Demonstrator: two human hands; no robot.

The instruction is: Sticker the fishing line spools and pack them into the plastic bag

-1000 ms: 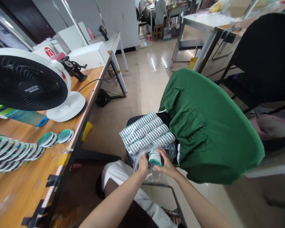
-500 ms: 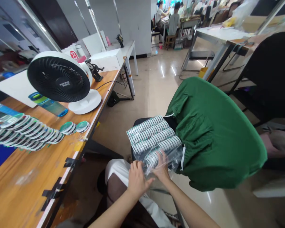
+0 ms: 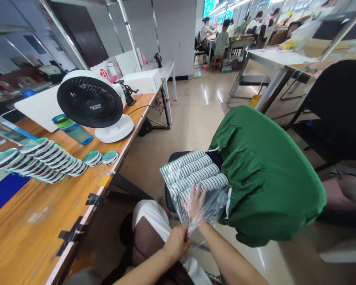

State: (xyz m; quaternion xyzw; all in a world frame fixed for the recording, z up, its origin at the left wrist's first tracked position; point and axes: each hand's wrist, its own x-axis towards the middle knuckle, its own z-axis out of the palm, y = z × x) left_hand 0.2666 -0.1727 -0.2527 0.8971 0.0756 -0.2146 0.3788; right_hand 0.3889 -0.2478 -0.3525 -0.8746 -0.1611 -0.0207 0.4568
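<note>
A clear plastic bag (image 3: 215, 204) lies over a black chair seat (image 3: 169, 200), with rows of white-and-green discs (image 3: 195, 168) packed inside. My left hand (image 3: 178, 241) is closed on the gathered edge of the bag, on the side nearest my lap. Spread fingers of my right hand (image 3: 195, 202) reach inside the bag and touch the nearest row of discs. Film covers that hand as far as the wrist. Beyond the seat, a green cloth cover (image 3: 269, 174) hangs on the chair's backrest.
On the wooden table (image 3: 47, 221) at left stand a fan (image 3: 91, 101), a blue bottle (image 3: 74, 130) and rows of stacked discs (image 3: 53, 160). A black chair (image 3: 338, 118) is at right. Several people sit at far tables.
My left hand has closed on the bag's edge and pulled it toward my lap, stretching the film. My right hand has spread its fingers against the discs. The view has shifted slightly.
</note>
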